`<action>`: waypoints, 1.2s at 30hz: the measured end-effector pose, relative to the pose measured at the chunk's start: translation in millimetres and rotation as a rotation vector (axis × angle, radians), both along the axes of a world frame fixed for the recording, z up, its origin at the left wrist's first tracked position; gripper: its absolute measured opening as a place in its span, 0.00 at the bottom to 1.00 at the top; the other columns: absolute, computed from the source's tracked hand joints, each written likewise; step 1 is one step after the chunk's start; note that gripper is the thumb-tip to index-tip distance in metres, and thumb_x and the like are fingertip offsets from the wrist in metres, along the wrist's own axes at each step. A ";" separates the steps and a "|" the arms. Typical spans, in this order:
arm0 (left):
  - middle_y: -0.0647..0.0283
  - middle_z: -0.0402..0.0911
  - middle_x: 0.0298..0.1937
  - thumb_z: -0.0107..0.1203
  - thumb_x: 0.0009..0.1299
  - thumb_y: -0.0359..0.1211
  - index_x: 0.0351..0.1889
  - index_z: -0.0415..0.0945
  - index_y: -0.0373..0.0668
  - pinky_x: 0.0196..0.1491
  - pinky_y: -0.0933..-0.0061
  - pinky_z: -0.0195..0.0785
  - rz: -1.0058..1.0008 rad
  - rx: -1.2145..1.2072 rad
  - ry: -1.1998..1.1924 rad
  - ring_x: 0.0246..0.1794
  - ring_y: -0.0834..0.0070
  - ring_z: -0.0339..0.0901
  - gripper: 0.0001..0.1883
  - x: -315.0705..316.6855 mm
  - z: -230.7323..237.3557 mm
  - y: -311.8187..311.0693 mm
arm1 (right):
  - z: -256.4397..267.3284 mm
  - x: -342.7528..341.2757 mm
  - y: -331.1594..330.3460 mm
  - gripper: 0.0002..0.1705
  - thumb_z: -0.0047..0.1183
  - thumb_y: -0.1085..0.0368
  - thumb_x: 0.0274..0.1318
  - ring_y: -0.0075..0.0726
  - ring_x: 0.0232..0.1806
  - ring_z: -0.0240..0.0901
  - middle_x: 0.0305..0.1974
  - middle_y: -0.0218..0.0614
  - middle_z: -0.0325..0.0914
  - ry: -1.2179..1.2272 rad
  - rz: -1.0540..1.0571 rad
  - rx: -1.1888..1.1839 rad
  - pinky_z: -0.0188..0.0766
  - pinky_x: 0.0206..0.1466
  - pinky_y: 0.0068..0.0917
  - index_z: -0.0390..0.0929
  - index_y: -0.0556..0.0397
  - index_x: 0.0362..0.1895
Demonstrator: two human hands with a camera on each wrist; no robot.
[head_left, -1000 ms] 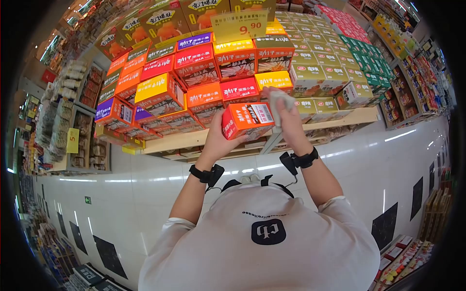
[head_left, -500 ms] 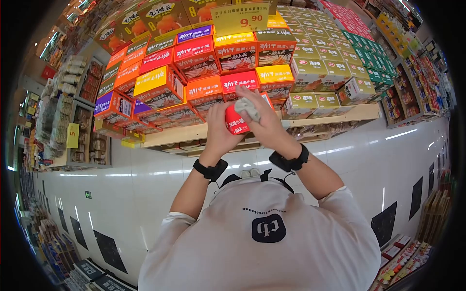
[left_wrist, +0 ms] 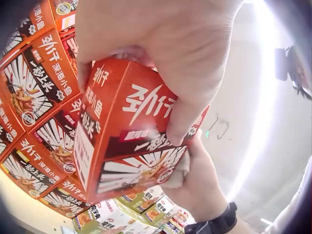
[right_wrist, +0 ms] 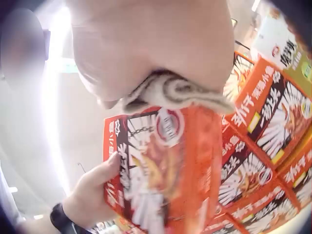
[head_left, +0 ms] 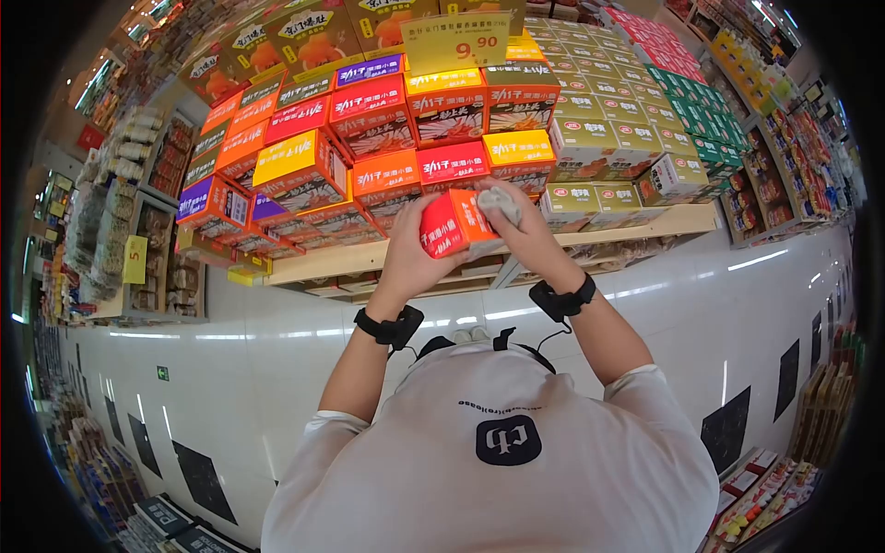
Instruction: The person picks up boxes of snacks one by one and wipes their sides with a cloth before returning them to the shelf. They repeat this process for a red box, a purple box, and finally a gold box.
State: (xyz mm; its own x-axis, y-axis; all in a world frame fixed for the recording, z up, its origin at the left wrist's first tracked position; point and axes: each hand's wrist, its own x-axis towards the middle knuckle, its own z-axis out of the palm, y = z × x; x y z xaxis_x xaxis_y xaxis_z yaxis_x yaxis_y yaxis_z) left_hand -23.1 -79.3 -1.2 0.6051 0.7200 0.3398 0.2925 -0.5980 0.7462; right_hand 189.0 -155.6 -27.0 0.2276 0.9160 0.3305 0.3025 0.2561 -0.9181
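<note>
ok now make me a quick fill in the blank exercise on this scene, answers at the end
1. The right hand holds a cloth, while the left hand grips a red and orange ____.
2. The big yellow price sign shows the price ____.
3. The straps on both wrists are ____.
4. The person's shirt is ____, with a dark logo.

Missing words: box; 9.90; black; white.
</note>
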 end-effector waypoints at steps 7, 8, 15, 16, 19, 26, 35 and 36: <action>0.51 0.68 0.67 0.69 0.66 0.30 0.79 0.50 0.43 0.60 0.65 0.74 -0.137 -0.574 -0.441 0.59 0.68 0.76 0.47 -4.5 -9.0 22.7 | 17.1 2.3 -11.1 0.32 0.68 0.58 0.58 0.42 0.63 0.73 0.62 0.43 0.74 -0.139 0.045 -0.013 0.65 0.68 0.33 0.71 0.52 0.64; 0.54 0.69 0.67 0.61 0.75 0.36 0.80 0.50 0.44 0.60 0.64 0.73 -0.148 -0.645 -0.562 0.60 0.70 0.75 0.40 -10.2 -10.5 28.5 | 11.8 5.1 -9.9 0.32 0.68 0.58 0.58 0.42 0.63 0.73 0.62 0.43 0.74 -0.139 0.044 -0.010 0.65 0.68 0.33 0.71 0.52 0.64; 0.57 0.68 0.73 0.40 0.81 0.59 0.79 0.53 0.47 0.70 0.58 0.68 -0.359 -1.270 -0.823 0.72 0.67 0.69 0.37 -2.0 -28.5 -1.5 | 21.6 -17.0 -9.1 0.21 0.51 0.55 0.75 0.22 0.55 0.68 0.52 0.29 0.76 0.446 -0.051 -0.089 0.66 0.62 0.25 0.73 0.57 0.59; 0.56 0.68 0.73 0.34 0.80 0.62 0.77 0.56 0.45 0.71 0.57 0.69 -0.309 -1.280 -0.817 0.72 0.67 0.69 0.38 1.4 -25.8 -5.0 | 18.9 -14.8 -5.5 0.21 0.51 0.54 0.75 0.24 0.55 0.69 0.53 0.31 0.76 0.371 -0.093 -0.074 0.65 0.62 0.25 0.73 0.57 0.59; 0.56 0.72 0.70 0.34 0.80 0.63 0.75 0.58 0.44 0.68 0.60 0.72 -0.274 -1.199 -0.780 0.68 0.66 0.74 0.38 4.4 -22.1 -4.8 | 23.6 -12.0 2.0 0.23 0.49 0.55 0.75 0.32 0.59 0.70 0.58 0.38 0.73 0.198 -0.207 0.031 0.64 0.65 0.29 0.71 0.59 0.62; 0.63 0.77 0.60 0.45 0.84 0.44 0.68 0.67 0.39 0.59 0.70 0.73 -0.106 -1.054 -0.548 0.56 0.78 0.77 0.22 12.6 -36.5 -18.6 | 69.5 -58.1 -8.3 0.35 0.51 0.58 0.70 0.61 0.79 0.51 0.75 0.56 0.58 -0.583 -0.105 0.270 0.47 0.80 0.54 0.59 0.61 0.75; 0.64 0.78 0.57 0.45 0.84 0.42 0.66 0.68 0.39 0.56 0.69 0.76 -0.130 -1.094 -0.527 0.53 0.79 0.78 0.20 5.4 -37.3 -19.5 | 47.3 -36.5 6.3 0.32 0.49 0.59 0.72 0.60 0.80 0.49 0.75 0.53 0.61 -0.365 -0.229 0.120 0.42 0.81 0.53 0.61 0.56 0.75; 0.64 0.78 0.57 0.45 0.84 0.43 0.66 0.68 0.39 0.56 0.69 0.76 -0.105 -1.086 -0.556 0.53 0.79 0.78 0.20 7.4 -38.9 -21.6 | 50.9 -36.7 7.4 0.32 0.50 0.61 0.70 0.59 0.80 0.49 0.74 0.51 0.63 -0.323 -0.257 0.046 0.43 0.81 0.52 0.62 0.55 0.74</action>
